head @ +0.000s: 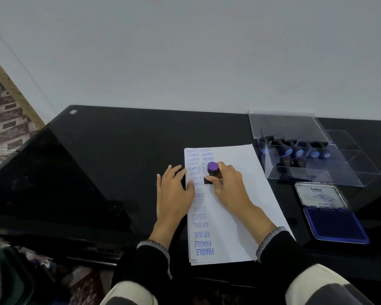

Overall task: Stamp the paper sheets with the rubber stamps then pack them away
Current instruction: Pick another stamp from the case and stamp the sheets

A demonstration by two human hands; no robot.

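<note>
Starting at your left, your left hand [174, 190] is lying flat with its fingers straight, pressing down on the left edge of the paper sheets [233, 205] to pin the stack to the black desk [110, 155]. Just to its right, your right hand [227, 183] is gripping the rubber stamp [212, 172] by its purple-topped handle, fingers curled round it, and the stamp's black base is sitting on the top sheet, at the fingertips of your left hand. The handle is leaning a little away from you. The printed column is running along the sheet's left side, from FRAGILE and AIR MAIL near your wrists up to SAMPLE and AMENDED beyond the stamp, so the sheet's long axis is pointing away from you, and the bare paper is lying right of your right hand.

Further right and beyond that hand, the clear stamp box [312, 172] is standing with its lid raised and other stamps lying inside. Right of your right forearm, the ink pad [335, 225] is lying open. Your right hand is the nearer one for re-inking or returning the stamp.
</note>
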